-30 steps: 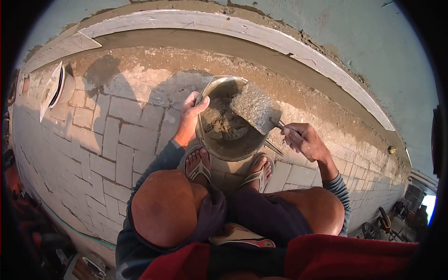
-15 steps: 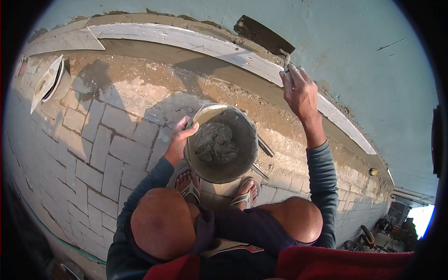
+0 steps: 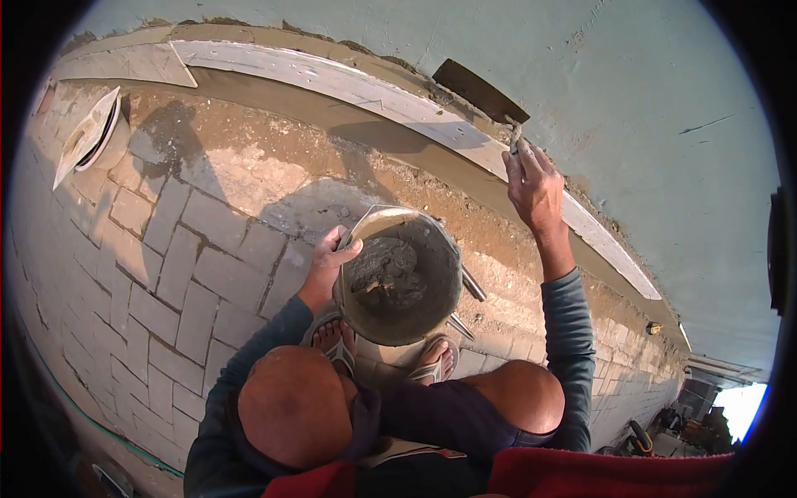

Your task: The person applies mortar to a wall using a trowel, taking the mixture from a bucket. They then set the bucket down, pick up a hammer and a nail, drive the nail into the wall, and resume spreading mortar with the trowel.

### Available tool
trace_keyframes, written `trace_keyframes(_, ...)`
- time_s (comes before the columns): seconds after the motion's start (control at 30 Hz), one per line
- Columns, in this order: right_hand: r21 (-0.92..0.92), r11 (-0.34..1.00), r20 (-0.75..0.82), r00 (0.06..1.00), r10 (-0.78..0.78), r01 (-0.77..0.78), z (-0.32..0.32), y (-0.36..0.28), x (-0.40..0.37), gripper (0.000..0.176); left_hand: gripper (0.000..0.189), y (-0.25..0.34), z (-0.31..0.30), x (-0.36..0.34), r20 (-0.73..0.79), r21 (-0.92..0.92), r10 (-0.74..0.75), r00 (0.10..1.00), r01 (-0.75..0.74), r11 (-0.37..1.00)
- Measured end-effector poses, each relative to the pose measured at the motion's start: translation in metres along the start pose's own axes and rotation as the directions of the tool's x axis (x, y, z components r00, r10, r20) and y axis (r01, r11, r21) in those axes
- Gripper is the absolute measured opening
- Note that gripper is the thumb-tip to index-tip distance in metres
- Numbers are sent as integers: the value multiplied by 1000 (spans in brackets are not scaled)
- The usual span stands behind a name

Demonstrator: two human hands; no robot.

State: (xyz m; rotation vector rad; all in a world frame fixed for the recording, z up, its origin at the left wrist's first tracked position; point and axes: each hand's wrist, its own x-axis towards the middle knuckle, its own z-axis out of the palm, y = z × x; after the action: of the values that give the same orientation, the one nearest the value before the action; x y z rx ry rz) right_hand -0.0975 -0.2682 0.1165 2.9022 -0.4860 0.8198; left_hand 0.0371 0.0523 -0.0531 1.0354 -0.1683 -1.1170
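My left hand [image 3: 332, 267] grips the rim of a bucket [image 3: 444, 290], thumb over the edge. The bucket hangs tilted above my feet, with a lump of wet grey mortar [image 3: 386, 272] inside. Out to the right, my right hand [image 3: 535, 187] is closed around the handle of a trowel [image 3: 480, 90]. Its long dark blade lies along the top edge of a white board [image 3: 332, 83], against the pale blue-green wall [image 3: 614, 75]. A strip of mortar [image 3: 365, 60] runs along that top edge left of the blade.
Two metal pipe-like pieces [image 3: 473, 284] stick out from behind the bucket. Left, a white pail [image 3: 112, 141] carries a flat pale board [image 3: 83, 141]. Brick pavers [image 3: 178, 270] cover the ground, with bare soil [image 3: 274, 137] along the wall. A green hose [image 3: 108, 436] runs lower left.
The whole view has shifted slightly, so wall and bucket appear lower. The trowel blade looks narrower, its angle a little changed. Both hands keep their holds.
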Motion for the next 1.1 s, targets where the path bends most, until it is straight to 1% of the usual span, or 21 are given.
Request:
trace_keyframes(0.07,4,1000,17,1000,1,-2,-2,-2,-2,22,25,-2,0,-2,-4,-6,-1,1000,1,1000)
trace_keyframes(0.17,40,999,-47,999,16,-15,-5,-6,4,21,25,3,4,-2,4,-14,1,1000,-1,1000)
trace_keyframes(0.23,-13,1000,72,997,18,-17,-11,-9,6,20,25,1,4,-3,5,-20,1,1000,-1,1000)
trace_keyframes(0.27,-15,1000,69,997,22,-21,-11,-10,5,20,25,2,3,-2,12,-17,1,1000,-1,1000)
trace_keyframes(0.33,69,997,-18,1000,19,-18,-9,-11,8,20,25,7,5,-3,9,-3,4,1000,-4,1000)
trace_keyframes(0.37,70,997,-21,1000,14,-13,-8,-11,10,20,25,7,6,-5,-2,3,3,1000,-3,1000)
trace_keyframes(0.43,23,1000,68,998,19,-20,-10,-13,11,23,25,4,4,-4,-10,32,8,1000,-7,999)
trace_keyframes(0.5,45,999,32,999,28,-30,-12,-12,12,23,26,5,2,-2,-9,66,14,1000,-14,998)
trace_keyframes(0.57,69,997,-1,1000,25,-25,-16,-11,17,24,27,4,3,-3,9,16,18,1000,-18,1000)
trace_keyframes(0.63,86,994,76,995,60,-67,-28,-14,20,26,27,1,2,-3,4,29,20,1000,-20,999)
trace_keyframes(0.67,86,994,70,995,66,-72,-34,-14,22,26,27,1,1,-2,-2,44,22,1000,-22,999)
trace_keyframes(0.7,187,964,229,962,147,-191,-42,-14,26,27,27,2,0,-1,0,50,27,1000,-27,998)
trace_keyframes(0.73,265,910,391,899,200,-318,-49,-16,31,30,27,1,0,-1,-4,61,28,1000,-28,998)
trace_keyframes(0.77,305,869,492,846,206,-390,-56,-21,38,36,27,0,1,-1,-7,72,28,1000,-27,997)
trace_keyframes(0.8,311,867,487,848,208,-391,-53,-19,40,36,27,-1,0,-1,-6,80,31,1000,-30,996)
trace_keyframes(0.87,278,907,646,760,67,-316,-46,-9,48,42,27,-2,0,0,-8,66,23,1000,-23,998)
trace_keyframes(0.9,281,904,640,764,74,-323,-42,-8,53,42,27,0,2,-1,-5,34,17,1000,-17,999)
trace_keyframes(0.97,427,812,678,735,4,-398,-36,-4,61,39,26,0,1,-1,-3,28,10,1000,-10,1000)
trace_keyframes(1.0,427,806,674,738,17,-409,-38,-2,65,39,24,-1,0,-1,-6,12,1,1000,-1,1000)
trace_keyframes(1.07,330,803,782,621,62,-496,-49,3,73,38,23,-1,0,-1,2,14,-6,1000,6,1000)
trace_keyframes(1.1,287,808,799,594,94,-514,-52,10,71,39,22,-1,1,-2,-4,-2,-4,1000,4,1000)
